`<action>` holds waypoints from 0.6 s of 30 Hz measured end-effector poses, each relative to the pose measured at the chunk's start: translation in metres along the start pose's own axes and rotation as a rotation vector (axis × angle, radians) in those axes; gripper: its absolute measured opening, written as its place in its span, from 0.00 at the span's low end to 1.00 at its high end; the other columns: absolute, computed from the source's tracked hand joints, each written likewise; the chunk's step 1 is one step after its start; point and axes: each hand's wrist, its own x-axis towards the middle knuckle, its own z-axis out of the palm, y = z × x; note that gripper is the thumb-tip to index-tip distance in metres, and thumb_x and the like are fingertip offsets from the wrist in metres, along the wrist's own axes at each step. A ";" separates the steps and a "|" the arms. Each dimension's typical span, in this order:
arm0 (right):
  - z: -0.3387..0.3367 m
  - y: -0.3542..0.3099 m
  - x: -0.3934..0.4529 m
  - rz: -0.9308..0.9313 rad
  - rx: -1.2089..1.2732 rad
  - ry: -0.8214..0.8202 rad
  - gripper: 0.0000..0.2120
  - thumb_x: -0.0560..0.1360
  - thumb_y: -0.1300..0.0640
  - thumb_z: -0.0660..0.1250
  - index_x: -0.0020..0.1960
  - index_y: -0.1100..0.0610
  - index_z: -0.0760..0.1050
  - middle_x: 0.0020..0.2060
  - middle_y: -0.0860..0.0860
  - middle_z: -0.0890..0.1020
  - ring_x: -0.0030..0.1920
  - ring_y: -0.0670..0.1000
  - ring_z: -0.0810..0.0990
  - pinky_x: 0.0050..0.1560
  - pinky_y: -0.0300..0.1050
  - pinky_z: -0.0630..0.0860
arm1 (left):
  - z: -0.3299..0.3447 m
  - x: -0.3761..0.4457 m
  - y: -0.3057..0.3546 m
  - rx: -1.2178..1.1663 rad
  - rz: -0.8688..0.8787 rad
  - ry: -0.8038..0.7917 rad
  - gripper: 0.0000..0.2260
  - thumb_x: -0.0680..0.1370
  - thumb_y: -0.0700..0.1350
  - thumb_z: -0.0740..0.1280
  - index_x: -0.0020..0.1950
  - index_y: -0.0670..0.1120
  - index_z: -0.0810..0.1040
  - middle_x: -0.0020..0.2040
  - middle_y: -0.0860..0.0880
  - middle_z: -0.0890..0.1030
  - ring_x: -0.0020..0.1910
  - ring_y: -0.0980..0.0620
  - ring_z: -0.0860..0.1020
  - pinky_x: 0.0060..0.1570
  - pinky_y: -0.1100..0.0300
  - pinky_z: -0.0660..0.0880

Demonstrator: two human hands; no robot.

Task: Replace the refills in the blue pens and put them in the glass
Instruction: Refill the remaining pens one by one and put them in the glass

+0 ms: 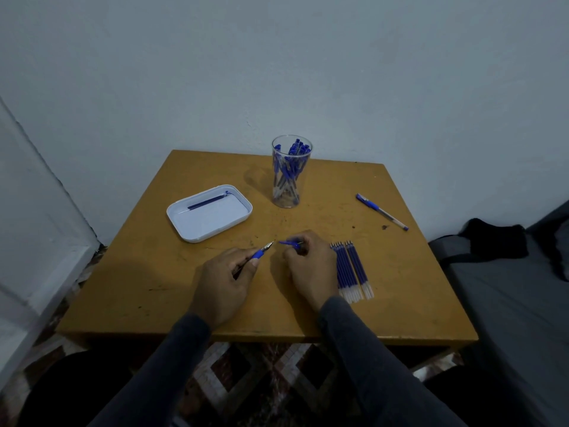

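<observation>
Wooden table (338,303): glass (291,192) holds pens, tray (197,232) 1 refill; both grips hold pen parts.

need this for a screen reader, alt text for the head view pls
A person's left hand holds a blue pen and the right hand a blue cap over a wooden table, with refills, a white tray and a pen-filled glass nearby.

The table (323,291) is seen as matt, ochre-painted wood, scuffed and speckled. The glass (292,171) is clear and glossy. The tray (209,212) is smooth white plastic with a slight sheen. A soft blue grip and metal tip are shown on the pen (261,252) beyond the left fingers (246,265).
</observation>
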 end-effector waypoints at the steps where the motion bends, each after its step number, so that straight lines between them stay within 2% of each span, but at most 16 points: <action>1: 0.001 -0.001 0.000 -0.058 -0.112 -0.022 0.06 0.80 0.57 0.67 0.54 0.49 0.81 0.47 0.44 0.82 0.48 0.44 0.79 0.47 0.33 0.75 | 0.000 -0.001 0.001 0.022 0.016 0.003 0.13 0.81 0.46 0.67 0.65 0.47 0.82 0.44 0.59 0.79 0.45 0.63 0.77 0.44 0.73 0.70; 2: 0.003 -0.002 0.000 -0.117 -0.230 -0.042 0.07 0.81 0.56 0.66 0.56 0.51 0.81 0.49 0.46 0.81 0.49 0.43 0.77 0.46 0.31 0.70 | -0.001 -0.001 0.001 0.039 0.028 0.006 0.14 0.81 0.46 0.68 0.65 0.47 0.82 0.43 0.60 0.78 0.44 0.63 0.76 0.42 0.74 0.68; 4: 0.007 -0.004 0.001 -0.152 -0.409 -0.069 0.10 0.83 0.53 0.63 0.59 0.52 0.81 0.53 0.49 0.78 0.49 0.45 0.74 0.46 0.36 0.67 | -0.001 -0.001 0.002 0.047 0.036 0.010 0.14 0.80 0.47 0.69 0.66 0.49 0.81 0.42 0.59 0.78 0.44 0.61 0.76 0.41 0.74 0.68; 9: 0.009 -0.009 0.005 -0.114 -0.515 -0.107 0.09 0.83 0.51 0.62 0.56 0.53 0.79 0.52 0.51 0.75 0.50 0.49 0.75 0.51 0.45 0.76 | -0.001 -0.001 -0.002 -0.007 0.035 0.024 0.16 0.78 0.47 0.72 0.66 0.51 0.81 0.42 0.57 0.79 0.42 0.57 0.77 0.41 0.60 0.74; 12: 0.006 -0.008 0.004 -0.121 -0.269 -0.020 0.08 0.83 0.55 0.63 0.57 0.53 0.81 0.51 0.47 0.79 0.51 0.46 0.76 0.52 0.41 0.72 | -0.001 -0.001 -0.002 0.000 0.047 0.025 0.16 0.78 0.47 0.72 0.66 0.51 0.81 0.43 0.56 0.78 0.42 0.56 0.77 0.40 0.57 0.76; 13: 0.005 -0.008 0.006 -0.088 -0.129 -0.022 0.08 0.83 0.56 0.63 0.53 0.53 0.82 0.48 0.46 0.81 0.49 0.44 0.77 0.51 0.41 0.73 | -0.001 0.000 -0.002 0.005 0.050 0.027 0.16 0.79 0.47 0.71 0.67 0.51 0.80 0.42 0.55 0.78 0.42 0.56 0.77 0.39 0.56 0.76; 15: 0.002 -0.009 0.008 0.021 0.170 -0.092 0.13 0.82 0.52 0.65 0.45 0.59 0.82 0.39 0.49 0.83 0.38 0.43 0.78 0.43 0.45 0.74 | -0.001 0.000 -0.003 0.002 0.047 0.028 0.16 0.80 0.47 0.70 0.67 0.51 0.80 0.42 0.55 0.77 0.42 0.57 0.76 0.40 0.56 0.76; 17: -0.003 -0.011 0.007 0.053 0.200 -0.181 0.22 0.81 0.44 0.67 0.43 0.64 0.81 0.33 0.51 0.82 0.31 0.42 0.77 0.37 0.44 0.73 | 0.000 0.000 -0.003 0.007 0.054 0.023 0.15 0.80 0.48 0.69 0.67 0.50 0.80 0.43 0.55 0.78 0.42 0.57 0.76 0.40 0.57 0.76; 18: -0.004 -0.012 0.007 0.040 0.169 -0.224 0.23 0.80 0.43 0.68 0.42 0.64 0.80 0.33 0.51 0.82 0.30 0.41 0.76 0.37 0.42 0.73 | -0.001 0.000 -0.004 0.010 0.063 0.020 0.15 0.80 0.49 0.69 0.67 0.50 0.80 0.43 0.55 0.78 0.42 0.56 0.77 0.39 0.56 0.76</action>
